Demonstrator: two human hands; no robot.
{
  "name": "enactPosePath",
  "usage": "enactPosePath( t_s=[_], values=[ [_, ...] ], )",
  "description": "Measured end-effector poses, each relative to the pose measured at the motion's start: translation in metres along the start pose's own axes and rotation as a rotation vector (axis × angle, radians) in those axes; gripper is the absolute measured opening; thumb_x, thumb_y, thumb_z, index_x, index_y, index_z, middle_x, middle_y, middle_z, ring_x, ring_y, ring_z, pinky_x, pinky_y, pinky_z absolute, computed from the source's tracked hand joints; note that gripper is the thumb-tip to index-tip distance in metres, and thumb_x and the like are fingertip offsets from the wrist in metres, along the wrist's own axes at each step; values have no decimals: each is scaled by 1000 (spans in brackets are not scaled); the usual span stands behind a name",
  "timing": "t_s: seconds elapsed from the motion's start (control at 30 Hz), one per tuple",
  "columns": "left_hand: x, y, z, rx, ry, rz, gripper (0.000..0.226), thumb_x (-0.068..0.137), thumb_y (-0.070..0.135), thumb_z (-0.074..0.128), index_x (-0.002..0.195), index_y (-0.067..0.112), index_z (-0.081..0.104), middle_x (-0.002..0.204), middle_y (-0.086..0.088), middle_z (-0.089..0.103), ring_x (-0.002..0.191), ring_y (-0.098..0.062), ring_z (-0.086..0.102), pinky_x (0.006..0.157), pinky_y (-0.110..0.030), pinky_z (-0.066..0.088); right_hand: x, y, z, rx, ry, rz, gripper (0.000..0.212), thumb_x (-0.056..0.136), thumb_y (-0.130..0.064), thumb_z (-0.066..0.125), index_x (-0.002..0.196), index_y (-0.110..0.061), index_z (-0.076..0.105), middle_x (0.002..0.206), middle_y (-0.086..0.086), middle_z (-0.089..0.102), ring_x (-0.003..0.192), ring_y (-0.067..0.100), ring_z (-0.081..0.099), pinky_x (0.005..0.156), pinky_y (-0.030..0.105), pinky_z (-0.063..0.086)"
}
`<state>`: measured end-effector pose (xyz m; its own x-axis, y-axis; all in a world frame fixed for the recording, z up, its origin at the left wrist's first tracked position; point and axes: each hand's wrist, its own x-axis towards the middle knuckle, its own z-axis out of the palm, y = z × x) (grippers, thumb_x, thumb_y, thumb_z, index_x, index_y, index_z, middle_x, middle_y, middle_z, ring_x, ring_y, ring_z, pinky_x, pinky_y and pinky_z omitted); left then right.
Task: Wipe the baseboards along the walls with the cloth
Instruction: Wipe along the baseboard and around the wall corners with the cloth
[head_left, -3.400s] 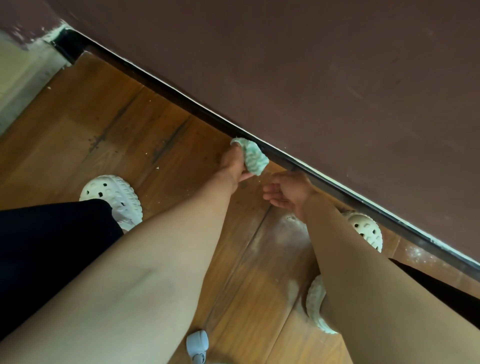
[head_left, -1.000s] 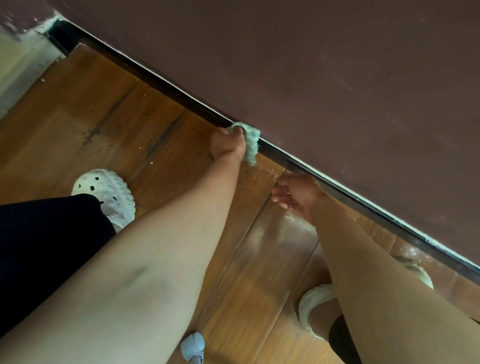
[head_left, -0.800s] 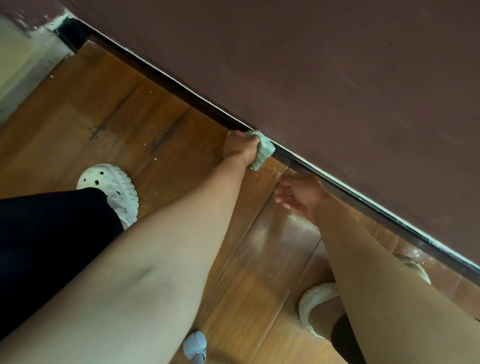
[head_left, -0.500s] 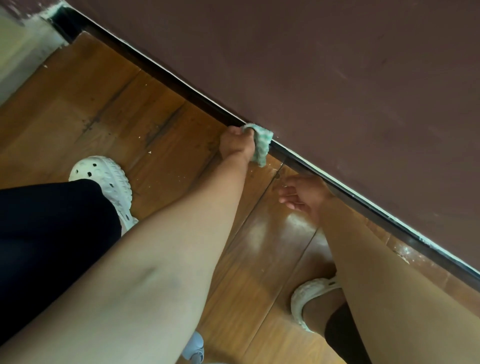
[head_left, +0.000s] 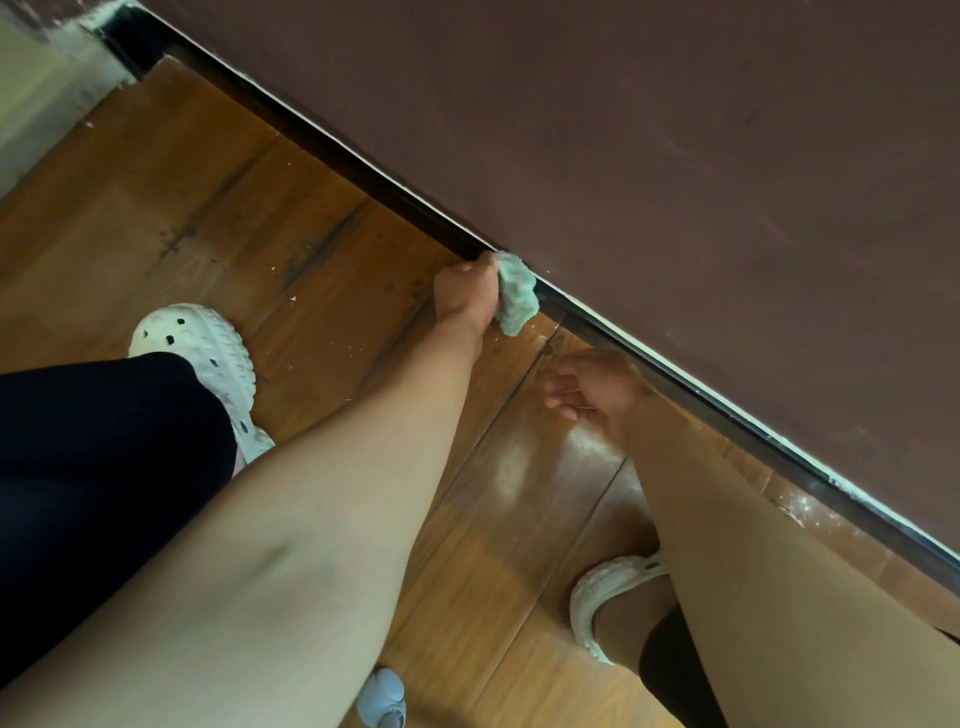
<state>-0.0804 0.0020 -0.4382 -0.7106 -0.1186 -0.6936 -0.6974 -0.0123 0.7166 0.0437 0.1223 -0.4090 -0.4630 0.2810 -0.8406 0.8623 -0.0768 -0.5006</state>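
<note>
cloth (head_left: 516, 299): bunched and clamped in the left hand (head_left: 467, 296), pressed onto the baseboard (head_left: 363, 176) at three o'clock of the knuckles so its edge is rubbed
right hand (head_left: 597, 389): empty, fingers loosely curled, held at five o'clock of the cloth, likely for balance

- My left hand (head_left: 465, 296) covers part of the cloth (head_left: 517, 299).
- My right forearm (head_left: 727, 519) hides part of a white clog (head_left: 589, 592).
- A pale blue object (head_left: 382, 696) is cut by the bottom edge; I can't identify it.
</note>
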Motion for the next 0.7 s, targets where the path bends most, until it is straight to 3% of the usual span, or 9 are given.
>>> enactPosePath(
  t_s=[0.07,0.17,0.27,0.33,0.43,0.53,0.6,0.7],
  values=[
    [6,4,-2,-7,67,0,28,83,36,57,75,11,66,90,-8,74,87,-28,73,86,-46,61,0,0,-3,2,3,3,11,98,-19,58,105,-12,64,92,13,75,77,25,72,58,29,52],
    [4,5,0,33,78,43,29,98,26,59,72,14,63,90,-6,72,92,-28,73,86,-40,61,-1,5,-6,-2,21,17,11,97,-18,58,104,-12,64,91,13,75,78,27,73,56,29,52],
    [-2,0,3,24,-50,25,9,93,12,67,85,16,69,94,-5,72,92,-23,73,89,-42,61,-1,9,-6,-2,15,36,14,98,-20,57,109,-13,63,92,12,75,76,24,73,54,27,52],
    [-14,-4,7,79,-185,-3,9,89,4,69,97,9,71,95,-9,71,85,-19,71,81,-38,63,-3,9,-5,-5,2,36,15,100,-21,55,111,-14,62,97,13,74,77,24,72,60,28,55],
    [-26,-10,17,139,-268,-31,12,87,1,71,85,11,64,91,-11,68,79,-17,68,72,-31,63,-5,6,-5,-8,-7,30,16,100,-18,53,112,-12,61,99,15,73,76,23,69,63,28,53],
    [-18,-11,16,137,-97,59,13,83,12,71,78,16,60,91,-10,71,86,-27,73,82,-44,63,-5,6,-6,0,-6,18,17,100,-16,52,112,-9,61,94,15,70,72,23,68,58,28,50],
    [-10,-8,12,84,32,90,11,84,17,71,83,16,59,99,-9,71,92,-27,71,89,-38,59,-3,7,-9,-5,1,13,16,99,-17,55,111,-11,63,92,13,72,75,24,71,58,28,51],
    [-8,-1,9,67,90,105,9,92,15,66,96,14,57,106,-6,65,94,-21,63,84,-27,51,0,10,-15,-11,9,13,11,99,-18,56,105,-13,64,94,14,74,75,24,72,58,27,54]
  ],
)
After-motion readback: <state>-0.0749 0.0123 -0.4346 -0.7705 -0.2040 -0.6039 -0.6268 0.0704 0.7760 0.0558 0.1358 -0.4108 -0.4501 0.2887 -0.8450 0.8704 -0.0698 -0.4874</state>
